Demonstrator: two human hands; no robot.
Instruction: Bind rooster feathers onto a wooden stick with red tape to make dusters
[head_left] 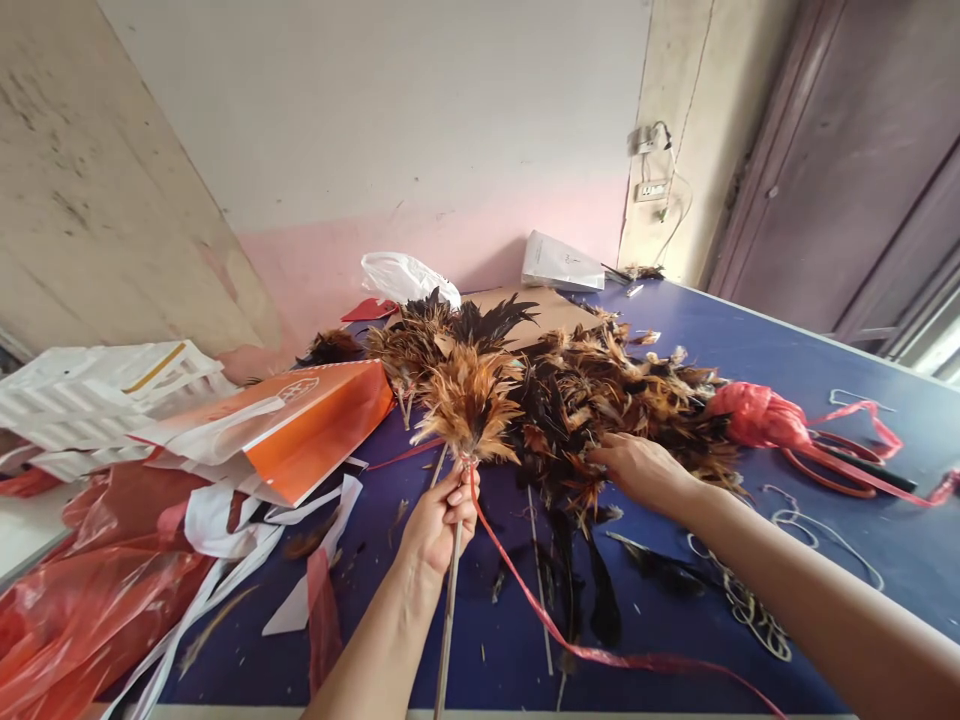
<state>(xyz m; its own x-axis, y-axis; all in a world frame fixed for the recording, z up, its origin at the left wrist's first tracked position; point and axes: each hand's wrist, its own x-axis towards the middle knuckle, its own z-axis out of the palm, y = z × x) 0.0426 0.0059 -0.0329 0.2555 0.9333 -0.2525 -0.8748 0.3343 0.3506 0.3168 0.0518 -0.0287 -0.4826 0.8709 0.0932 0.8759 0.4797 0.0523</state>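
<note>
My left hand (442, 515) is closed around the wooden stick of a feather duster (471, 405), just below its tuft of orange-brown feathers. Red plastic ribbon (517, 590) is wound at the base of the tuft, and its tail trails across to the lower right. At the near edge of a pile of loose brown and black feathers (577, 385), the fingers of my right hand (645, 475) are pinched together on feathers; the fingertips are partly hidden. Behind the held duster stands another feathered bunch (420, 335), its feathers darker.
Left on the blue table (750, 340) lie an orange paper bag (322, 430) and red plastic bags (112, 580). A bundle of red ribbon (761, 415) and tangled white string (757, 610) are to the right. A white bag (409, 277) and a pale box (561, 262) sit by the wall.
</note>
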